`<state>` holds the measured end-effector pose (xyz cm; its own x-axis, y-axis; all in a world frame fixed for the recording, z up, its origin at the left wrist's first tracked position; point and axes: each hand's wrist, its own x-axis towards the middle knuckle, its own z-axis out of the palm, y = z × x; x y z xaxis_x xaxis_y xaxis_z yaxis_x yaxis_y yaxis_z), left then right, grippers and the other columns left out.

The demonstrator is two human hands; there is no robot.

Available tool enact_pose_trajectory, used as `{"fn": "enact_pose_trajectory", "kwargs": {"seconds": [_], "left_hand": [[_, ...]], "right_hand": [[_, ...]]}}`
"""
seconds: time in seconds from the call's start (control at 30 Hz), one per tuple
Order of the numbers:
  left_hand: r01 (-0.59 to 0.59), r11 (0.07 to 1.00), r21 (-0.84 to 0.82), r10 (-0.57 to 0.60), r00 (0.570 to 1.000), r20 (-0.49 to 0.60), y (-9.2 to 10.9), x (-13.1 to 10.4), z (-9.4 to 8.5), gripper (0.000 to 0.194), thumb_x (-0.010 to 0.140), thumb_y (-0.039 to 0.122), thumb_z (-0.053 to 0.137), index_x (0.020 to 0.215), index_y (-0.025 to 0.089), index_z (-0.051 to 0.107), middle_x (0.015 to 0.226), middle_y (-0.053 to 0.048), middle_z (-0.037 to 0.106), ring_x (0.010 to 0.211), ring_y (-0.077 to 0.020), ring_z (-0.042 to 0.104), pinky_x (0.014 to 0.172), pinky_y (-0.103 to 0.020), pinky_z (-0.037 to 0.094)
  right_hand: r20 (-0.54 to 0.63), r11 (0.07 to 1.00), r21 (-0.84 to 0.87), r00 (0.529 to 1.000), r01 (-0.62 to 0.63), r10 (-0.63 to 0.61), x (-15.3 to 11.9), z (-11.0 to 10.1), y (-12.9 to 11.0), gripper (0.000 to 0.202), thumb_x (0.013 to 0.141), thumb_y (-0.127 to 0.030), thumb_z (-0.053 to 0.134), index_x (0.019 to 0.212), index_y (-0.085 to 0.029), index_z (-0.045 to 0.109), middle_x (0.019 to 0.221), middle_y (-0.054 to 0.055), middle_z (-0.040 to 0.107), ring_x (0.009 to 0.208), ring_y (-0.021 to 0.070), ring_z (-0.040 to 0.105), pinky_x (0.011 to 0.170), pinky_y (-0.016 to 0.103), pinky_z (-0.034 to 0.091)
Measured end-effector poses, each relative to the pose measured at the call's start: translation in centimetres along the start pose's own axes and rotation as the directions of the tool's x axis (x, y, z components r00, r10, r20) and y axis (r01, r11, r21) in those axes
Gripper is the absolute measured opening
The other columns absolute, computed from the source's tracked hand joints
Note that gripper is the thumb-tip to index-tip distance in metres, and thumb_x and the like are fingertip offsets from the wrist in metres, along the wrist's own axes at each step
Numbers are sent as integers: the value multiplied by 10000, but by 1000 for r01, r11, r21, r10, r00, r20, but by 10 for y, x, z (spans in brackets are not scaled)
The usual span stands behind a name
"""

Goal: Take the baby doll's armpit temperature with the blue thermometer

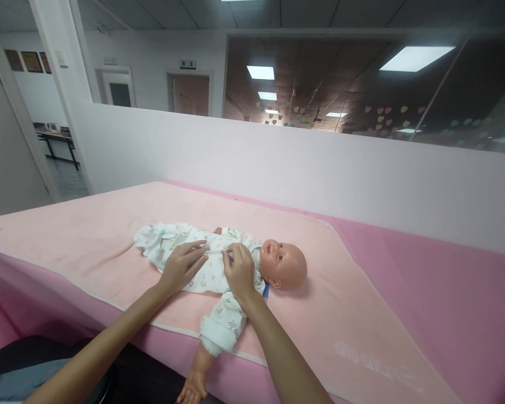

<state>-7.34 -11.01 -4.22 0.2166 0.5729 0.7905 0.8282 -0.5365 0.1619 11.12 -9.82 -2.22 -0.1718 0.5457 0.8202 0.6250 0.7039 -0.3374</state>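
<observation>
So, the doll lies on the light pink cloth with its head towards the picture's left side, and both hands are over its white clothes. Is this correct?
One mistake: the head of the doll is towards the picture's right side, as the head view shows. It does lie on the light pink cloth, with the left hand and right hand over its white clothes.

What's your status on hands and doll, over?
Left hand, fingers extended, on outfit. Right hand, fingers curled at outfit's chest, grip unclear. Doll on its back on cloth. Possible snag: doll's near arm, jutting past cloth's near edge.
</observation>
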Motion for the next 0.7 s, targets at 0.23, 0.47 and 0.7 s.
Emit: {"fn": "enact_pose_trajectory", "kwargs": {"seconds": [0.23,0.47,0.7], "left_hand": [[11,998,-57,-11,1000,14,-5,-2,4,216,860,300,466,938,217,650,957,-43,666,888,-189,579,803,-340,432],[23,998,-59,-22,1000,22,-1,1,2,184,841,332,494,856,222,641,916,-26,672,859,-185,582,790,-335,421],[38,999,-36,-38,999,-3,3,1,1,165,840,329,502,825,207,613,852,-26,663,822,-176,575,772,-317,414]], "right_hand": [[-2,1000,-11,1000,10,-10,-1,2,2,132,861,-249,435,756,-192,491,741,17,552,706,147,494,660,251,367],[13,1000,-26,1000,10,-10,0,2,1,132,861,-243,444,746,-194,488,729,14,553,713,147,495,658,249,362],[18,1000,-19,1000,5,-5,-1,1,1,131,864,-243,439,754,-192,490,749,18,566,713,147,500,661,249,364]]}}
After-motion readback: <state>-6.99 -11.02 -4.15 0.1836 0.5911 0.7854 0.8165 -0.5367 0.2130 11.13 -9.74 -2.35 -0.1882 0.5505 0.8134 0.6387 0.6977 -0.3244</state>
